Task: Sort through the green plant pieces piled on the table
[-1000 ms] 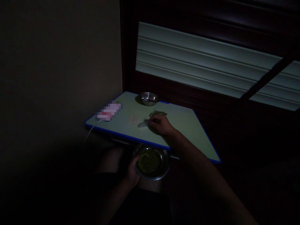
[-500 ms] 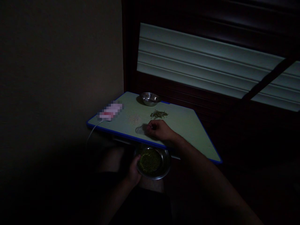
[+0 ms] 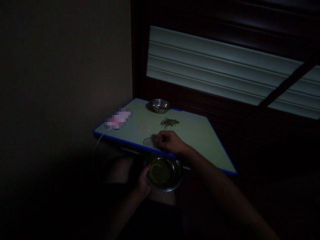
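Observation:
My left hand grips the left rim of a metal bowl, which sits tilted below the table's near edge. Small green beans, like mung beans, lie in it. Over the near part of the table, my right hand is closed on a clear spoon; its rounded, see-through end points left, low over the surface. Beyond that hand lies a loose scatter of green beans. A faint patch of pale grains is just past the spoon. The dimness hides what the spoon holds.
The pale table has a blue edge. A second metal bowl stands at its back. At the left lies a blurred-out pink object with a white cable hanging over the edge. A wall and slatted panel stand behind.
My right hand has drawn back toward the near edge with the spoon, uncovering more of the green scatter. The spoon's rounded end now shows more broadly. My left hand keeps the bowl nearly still.

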A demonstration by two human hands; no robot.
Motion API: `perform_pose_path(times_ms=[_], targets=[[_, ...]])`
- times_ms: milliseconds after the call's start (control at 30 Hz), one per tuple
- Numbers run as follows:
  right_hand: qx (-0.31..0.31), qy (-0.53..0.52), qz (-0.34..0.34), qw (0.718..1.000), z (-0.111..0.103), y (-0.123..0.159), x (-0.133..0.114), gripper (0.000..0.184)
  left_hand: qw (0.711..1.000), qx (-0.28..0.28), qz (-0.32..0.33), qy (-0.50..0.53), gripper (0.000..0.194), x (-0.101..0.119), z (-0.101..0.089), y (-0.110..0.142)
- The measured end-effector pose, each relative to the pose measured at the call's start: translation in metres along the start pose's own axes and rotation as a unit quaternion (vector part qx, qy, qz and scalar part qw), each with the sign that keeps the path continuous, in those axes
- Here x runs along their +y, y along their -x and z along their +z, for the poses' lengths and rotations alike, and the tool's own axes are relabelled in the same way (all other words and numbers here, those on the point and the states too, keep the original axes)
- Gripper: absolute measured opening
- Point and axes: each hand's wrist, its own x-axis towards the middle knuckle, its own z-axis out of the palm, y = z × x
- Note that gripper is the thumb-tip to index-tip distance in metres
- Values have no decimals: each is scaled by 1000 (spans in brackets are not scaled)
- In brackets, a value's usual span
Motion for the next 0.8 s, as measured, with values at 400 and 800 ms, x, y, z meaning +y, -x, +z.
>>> perform_pose_path(times_ms=[400, 800], targets=[[295, -20, 68, 953, -82, -15, 50, 23, 1000, -4, -10, -18, 33, -1, -6, -3], [315, -14, 88, 945, -78, -6, 64, 18, 999, -1, -3, -46, 30, 2, -7, -3]])
